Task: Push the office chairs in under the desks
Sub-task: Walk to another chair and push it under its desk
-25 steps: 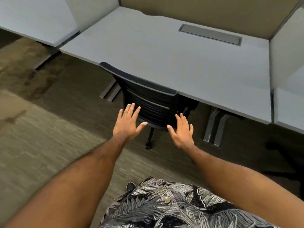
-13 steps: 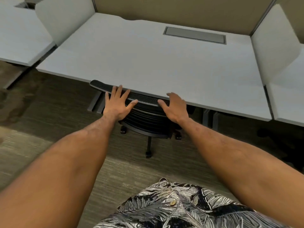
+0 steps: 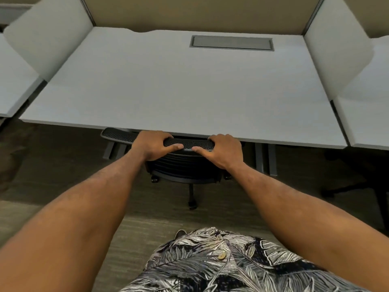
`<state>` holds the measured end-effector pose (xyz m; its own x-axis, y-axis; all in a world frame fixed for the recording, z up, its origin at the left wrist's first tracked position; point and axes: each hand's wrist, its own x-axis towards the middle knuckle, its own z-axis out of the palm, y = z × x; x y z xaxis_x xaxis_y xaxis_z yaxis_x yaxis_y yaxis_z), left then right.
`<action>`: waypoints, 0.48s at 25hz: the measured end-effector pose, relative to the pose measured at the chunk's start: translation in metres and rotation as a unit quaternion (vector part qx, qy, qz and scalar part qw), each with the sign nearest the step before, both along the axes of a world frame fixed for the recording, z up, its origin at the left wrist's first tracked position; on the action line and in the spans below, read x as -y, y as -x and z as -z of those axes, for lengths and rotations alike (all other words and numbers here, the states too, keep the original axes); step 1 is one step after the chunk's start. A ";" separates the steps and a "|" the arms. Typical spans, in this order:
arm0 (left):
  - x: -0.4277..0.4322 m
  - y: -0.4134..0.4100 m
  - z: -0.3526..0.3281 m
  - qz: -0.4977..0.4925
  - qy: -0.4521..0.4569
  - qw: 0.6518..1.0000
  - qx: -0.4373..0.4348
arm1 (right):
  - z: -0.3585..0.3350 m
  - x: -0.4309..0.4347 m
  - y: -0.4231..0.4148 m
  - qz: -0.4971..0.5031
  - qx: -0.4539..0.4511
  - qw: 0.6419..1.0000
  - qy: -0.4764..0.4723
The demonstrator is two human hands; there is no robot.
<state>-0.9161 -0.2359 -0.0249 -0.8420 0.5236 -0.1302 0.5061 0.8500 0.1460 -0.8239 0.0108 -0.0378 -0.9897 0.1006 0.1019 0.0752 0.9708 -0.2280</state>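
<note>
both hands grip chair (image 3: 187,165), seemingly touching desk (image 3: 179,85).

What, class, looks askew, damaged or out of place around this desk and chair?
Little stands out. The chair sits slightly left of the desk centre, its top rail angled a bit against the front edge. Both the left hand and right hand grip that rail. No damage or spills show.

Both hands' grip (image 3: 187,146) on chair backrest (image 3: 117,134)

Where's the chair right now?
Head view, centre: chair backrest top at the desk front edge, gripped by left hand and right hand.
</note>
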 end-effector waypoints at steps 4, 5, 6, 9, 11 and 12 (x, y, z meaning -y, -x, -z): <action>-0.004 0.012 -0.001 0.028 -0.002 0.999 0.018 | -0.007 -0.006 0.010 0.000 0.029 1.000 0.002; -0.004 0.016 0.000 0.033 -0.002 0.999 0.015 | -0.008 -0.006 0.012 0.001 0.033 0.999 0.002; -0.003 0.018 0.000 0.037 -0.003 0.999 0.012 | -0.008 -0.006 0.014 0.004 0.035 0.999 0.002; -0.002 0.025 0.004 0.042 -0.007 0.999 0.011 | -0.007 -0.001 0.018 0.007 0.045 0.999 -0.004; -0.001 0.028 0.007 0.041 -0.007 0.999 0.013 | -0.006 0.002 0.019 0.006 0.063 0.998 -0.003; -0.002 0.028 0.009 0.040 -0.009 0.999 0.013 | -0.006 0.002 0.018 0.004 0.070 0.998 -0.006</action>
